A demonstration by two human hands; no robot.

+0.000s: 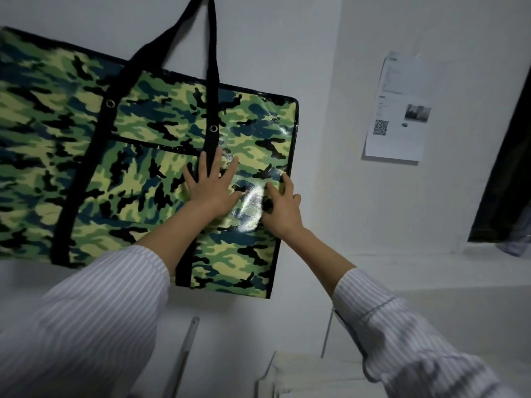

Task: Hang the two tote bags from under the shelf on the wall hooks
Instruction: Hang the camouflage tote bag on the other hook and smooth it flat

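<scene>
From the head camera, a large camouflage tote bag (138, 156) is hanging flat against the white wall, its black handles (207, 38) running up out of the top of the frame, so the hook itself is not showing. The left hand (211, 185) is lying spread, palm down, on the bag's lower right panel, seemingly pressing it flat so it sits against the wall. The right hand (283, 203) is resting just beside it near the bag's right edge, fingers loosely curled on the glossy fabric and gripping nothing, probably smoothing a crease. A printed notice (398, 110) is hanging on the wall well to the right. Judging by this, one bag is hung and being settled; the second bag is not appearing anywhere in view.
</scene>
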